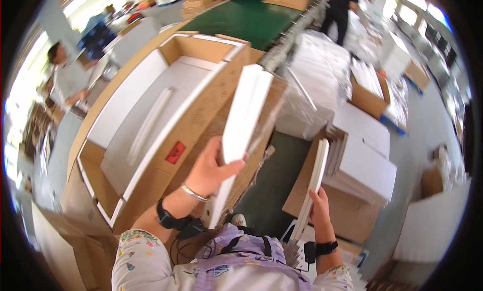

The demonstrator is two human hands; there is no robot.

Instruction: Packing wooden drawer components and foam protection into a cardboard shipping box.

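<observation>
My left hand (210,171) is closed around a long white folded strip (247,107), which stands tilted in front of the box with its far end leaning to the right. My right hand (320,205) grips a narrower white strip (316,175), perhaps several pieces lying together, beside my right hip. To the left is a large open cardboard box (196,117) with white lining along its walls. On its grey-white bottom lies a slim white bar (151,125). What exact material the strips are made of cannot be made out.
A stack of white flat panels (365,150) rests on cardboard at my right. Beyond it stand plastic-wrapped white bundles (317,64) and an opened carton (370,97). A green conveyor belt (241,19) runs behind the box. One person (70,77) is at the left, another (342,11) at the back.
</observation>
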